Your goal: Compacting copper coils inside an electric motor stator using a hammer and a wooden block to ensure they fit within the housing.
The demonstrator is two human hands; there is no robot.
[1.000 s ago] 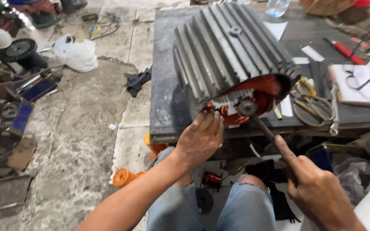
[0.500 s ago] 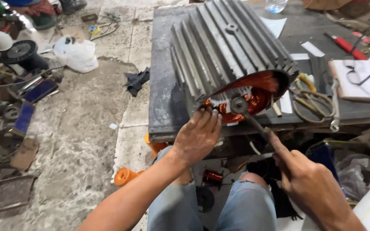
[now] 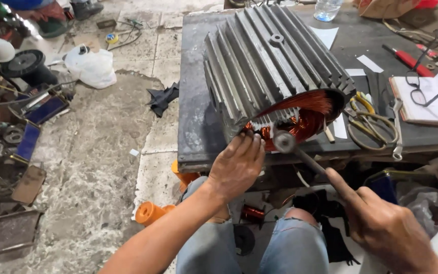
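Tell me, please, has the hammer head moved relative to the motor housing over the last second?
Yes: the hammer head shifted left, off the copper windings onto the motor housing rim.

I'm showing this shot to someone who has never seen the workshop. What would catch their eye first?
First, the big grey ribbed metal motor housing lying on the dark worktable, its open end full of bright copper windings. At that opening the left hand rests on the windings' edge, while the right hand holds a small metal hammer against it. To the left, scrap parts litter the stained concrete floor.
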